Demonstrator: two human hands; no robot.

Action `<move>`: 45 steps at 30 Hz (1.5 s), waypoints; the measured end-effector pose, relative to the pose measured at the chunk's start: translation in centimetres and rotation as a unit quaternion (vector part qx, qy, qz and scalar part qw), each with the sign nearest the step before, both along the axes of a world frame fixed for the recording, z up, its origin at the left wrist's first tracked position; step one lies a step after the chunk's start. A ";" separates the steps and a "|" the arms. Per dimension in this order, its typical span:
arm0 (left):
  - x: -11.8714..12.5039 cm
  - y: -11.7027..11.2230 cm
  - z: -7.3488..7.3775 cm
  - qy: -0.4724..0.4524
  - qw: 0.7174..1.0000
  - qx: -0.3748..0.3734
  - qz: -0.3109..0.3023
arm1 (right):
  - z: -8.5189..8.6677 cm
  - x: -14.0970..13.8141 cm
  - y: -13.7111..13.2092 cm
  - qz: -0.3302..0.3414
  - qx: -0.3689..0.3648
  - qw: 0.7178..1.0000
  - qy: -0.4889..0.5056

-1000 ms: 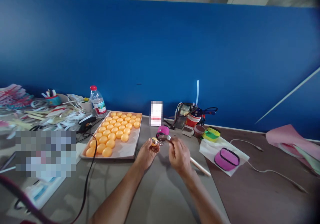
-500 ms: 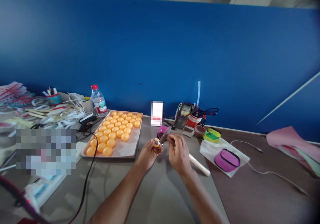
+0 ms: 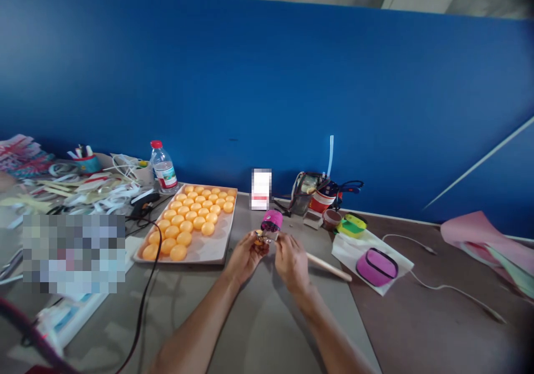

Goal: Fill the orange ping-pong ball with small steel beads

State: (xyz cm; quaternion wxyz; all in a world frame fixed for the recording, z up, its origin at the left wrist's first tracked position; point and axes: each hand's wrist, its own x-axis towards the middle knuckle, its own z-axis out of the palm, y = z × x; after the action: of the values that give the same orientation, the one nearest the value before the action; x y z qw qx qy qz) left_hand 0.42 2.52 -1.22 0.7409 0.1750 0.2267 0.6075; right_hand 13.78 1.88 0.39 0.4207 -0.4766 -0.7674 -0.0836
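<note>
My left hand [image 3: 247,258] is closed around a small orange ball [image 3: 258,235] with a shiny, metallic-looking part on it; the fingers cover much of it. My right hand [image 3: 293,260] is closed on a long-handled tool with a flat tip [image 3: 329,266]. Its pale handle sticks out to the right past the hand, and its tip sits close to the ball. Whether the two touch I cannot tell. Just behind my fingers lies a small purple cap-like piece [image 3: 272,219] with a dark patterned edge.
To the left lies a shallow tray [image 3: 217,246] of many orange balls. A water bottle [image 3: 163,168] and a heap of strips [image 3: 89,196] are beyond it. On the right, white paper [image 3: 384,289] carries a purple pouch-like piece [image 3: 377,267]. A black cable [image 3: 144,296] crosses the left side.
My right hand has shifted slightly left and down, and the tool's handle has swung flatter. The tool's tip has come nearer the ball, leaving more of the purple piece showing.
</note>
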 end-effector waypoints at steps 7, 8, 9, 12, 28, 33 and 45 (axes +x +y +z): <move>0.0 0.0 0.0 -0.014 1.000 0.003 0.011 | 0.7 -0.1 -0.5 0.020 0.008 1.000 -0.013; -0.1 0.1 -0.1 -0.014 1.000 0.005 0.012 | 0.8 -0.2 -0.6 0.037 -0.004 0.999 -0.016; -0.1 0.1 -0.1 -0.016 1.000 0.006 0.015 | 0.8 -0.2 -0.6 0.049 -0.007 0.999 -0.015; -0.2 0.1 -0.1 -0.022 1.000 0.001 0.022 | 0.9 -0.1 -0.6 0.028 0.018 0.999 0.014; -0.4 0.0 0.2 -0.018 1.000 0.005 0.008 | 1.1 0.2 -0.6 0.057 -0.037 0.997 -0.037; -0.8 0.3 0.2 -0.028 0.999 -0.018 0.021 | 1.2 1.0 -0.2 -0.004 -0.003 1.000 -0.020; -0.9 0.7 0.0 -0.052 0.997 -0.048 0.030 | 2.1 1.5 -0.2 -0.050 -0.014 0.998 -0.023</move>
State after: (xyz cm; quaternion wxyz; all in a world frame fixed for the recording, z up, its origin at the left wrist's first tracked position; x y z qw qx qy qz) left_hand -0.49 3.17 -1.18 0.7404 0.1003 0.2216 0.6266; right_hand 15.23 1.70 2.45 0.3916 -0.5181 -0.7531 -0.1049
